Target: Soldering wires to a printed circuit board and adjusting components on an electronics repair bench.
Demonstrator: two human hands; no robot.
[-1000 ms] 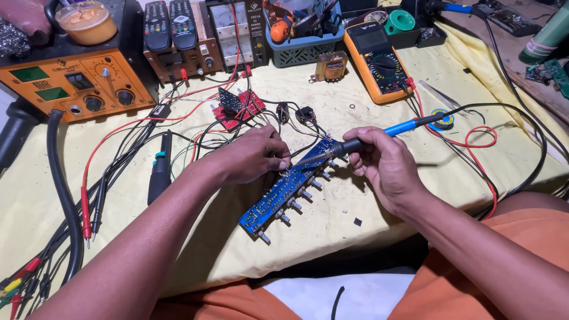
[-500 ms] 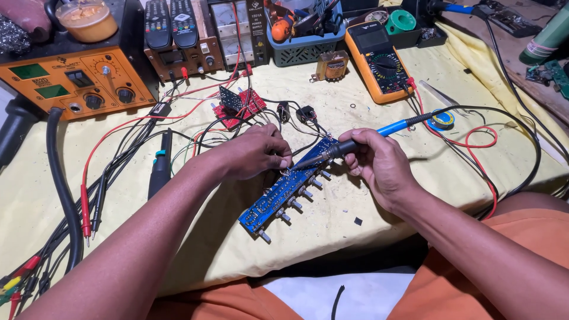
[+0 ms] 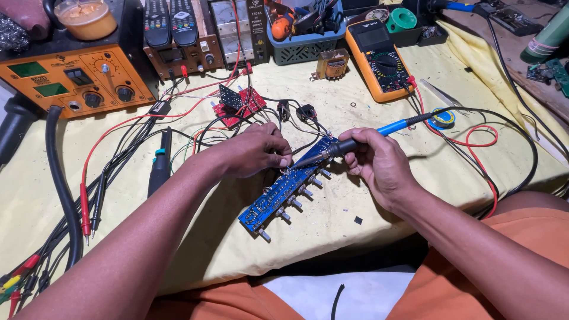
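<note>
A long blue circuit board (image 3: 278, 195) with a row of knob shafts along its lower edge lies tilted on the yellow cloth (image 3: 332, 231). My left hand (image 3: 255, 151) rests on the board's upper end with fingers pinched together; what they pinch is too small to tell. My right hand (image 3: 376, 166) grips a soldering iron (image 3: 355, 141) with a blue handle, its tip pointing left and touching the board beside my left fingertips.
An orange soldering station (image 3: 77, 77), a small red circuit board (image 3: 237, 104), a yellow multimeter (image 3: 379, 56), a grey basket of tools (image 3: 302, 41) and a solder reel (image 3: 441, 117) stand around. Red and black probe leads (image 3: 89, 201) trail at left. A small black chip (image 3: 358, 220) lies near the front edge.
Both hands and the iron shifted slightly up and left along the board. The grip on the iron is unchanged.
</note>
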